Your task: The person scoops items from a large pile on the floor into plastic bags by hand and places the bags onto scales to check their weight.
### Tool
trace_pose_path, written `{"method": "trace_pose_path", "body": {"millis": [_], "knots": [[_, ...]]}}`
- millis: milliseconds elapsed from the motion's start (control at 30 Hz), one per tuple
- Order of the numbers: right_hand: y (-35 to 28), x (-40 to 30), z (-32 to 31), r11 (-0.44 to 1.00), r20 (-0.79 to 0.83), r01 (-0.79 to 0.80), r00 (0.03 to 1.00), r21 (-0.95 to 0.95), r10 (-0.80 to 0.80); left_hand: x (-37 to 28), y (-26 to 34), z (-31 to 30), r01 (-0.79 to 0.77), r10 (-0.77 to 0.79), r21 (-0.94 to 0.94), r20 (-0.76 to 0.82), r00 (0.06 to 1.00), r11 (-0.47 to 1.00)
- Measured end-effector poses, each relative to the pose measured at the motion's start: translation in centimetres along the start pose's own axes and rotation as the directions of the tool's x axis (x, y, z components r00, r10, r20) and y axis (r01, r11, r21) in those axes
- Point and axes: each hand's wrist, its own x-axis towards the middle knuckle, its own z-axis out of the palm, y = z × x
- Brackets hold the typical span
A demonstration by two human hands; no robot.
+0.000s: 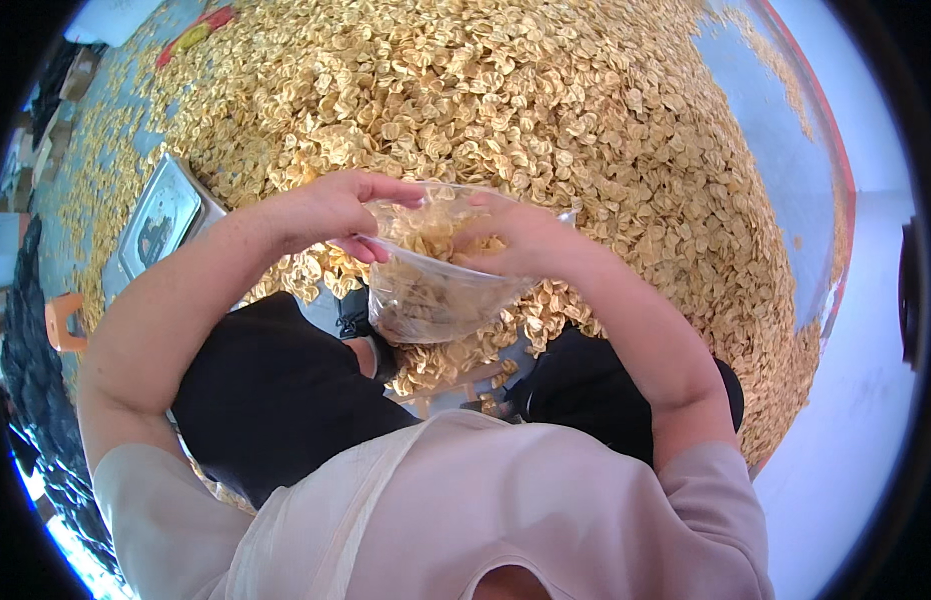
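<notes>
A clear plastic bag (435, 304) stands between my knees, its mouth spread wide and slices inside it. My left hand (338, 206) grips the near-left part of the rim, with the index finger stretched over the opening. Reaching in from the other side, my right hand (522, 236) has its fingers in the bag's mouth, among the slices. Motion blurs those fingers, and whether they hold any slices is unclear. Around and beyond the bag spreads a large heap of thin, curled, yellowish dried slices (465, 97).
A scale with a shiny metal pan (162, 221) sits left of my left forearm. Further left are an orange plastic stool (63, 322), dark plastic sheeting (30, 315) and cardboard boxes (79, 75). A red-and-yellow object (194, 35) lies at the far left. A white wall (870, 300) bounds the right.
</notes>
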Motion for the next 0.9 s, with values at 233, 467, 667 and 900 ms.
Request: {"method": "trace_pose_path", "body": {"millis": [233,467,667,900], "knots": [[1.5,-0.2,1.1,0.896,0.142,0.004,0.988,-0.445,0.066,0.8,-10.8,-4.3,-0.035,0.059,-0.091,0.273,0.96,0.995],[-1.4,7.7,6.8,0.607,-0.098,-0.196,0.904,0.77,0.415,4.4,-14.0,-2.3,-0.463,0.426,0.148,0.226,0.876,0.874],[-1.3,11.5,8.3,0.493,0.04,-0.365,0.833,0.789,0.552,3.9,-18.6,-5.9,-0.448,0.456,-0.404,-0.083,0.886,0.798],[-8.0,13.3,9.3,0.395,0.172,-0.422,0.83,0.816,0.531,3.5,-19.0,-3.1,-0.535,0.646,0.372,-0.323,0.691,0.758]]}}
